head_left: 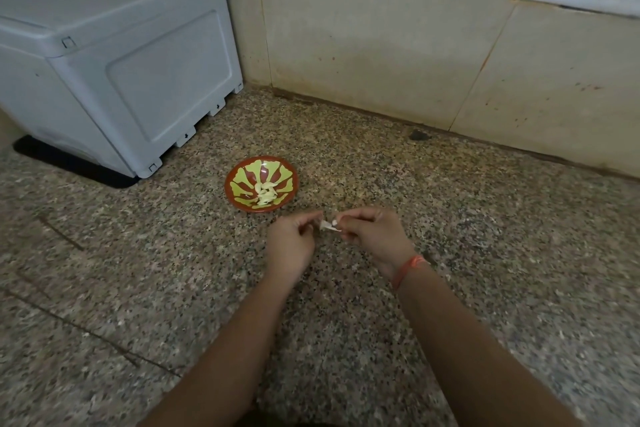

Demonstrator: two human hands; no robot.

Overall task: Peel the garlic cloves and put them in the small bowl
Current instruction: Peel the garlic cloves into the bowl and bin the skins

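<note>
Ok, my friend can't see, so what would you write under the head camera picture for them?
The left hand and right hand pinch a garlic clove between them over a speckled stone counter. Just beyond sits a small bowl, red and yellow, holding peeled cloves; a grey plastic box stands back left.

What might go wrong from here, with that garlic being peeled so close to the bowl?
The garlic clove is pinched only at the fingertips of the left hand and right hand, above the speckled countertop, so it may slip and drop there. Loose skin could also flutter into the small bowl among the peeled cloves, since the hands work close by it.
</note>
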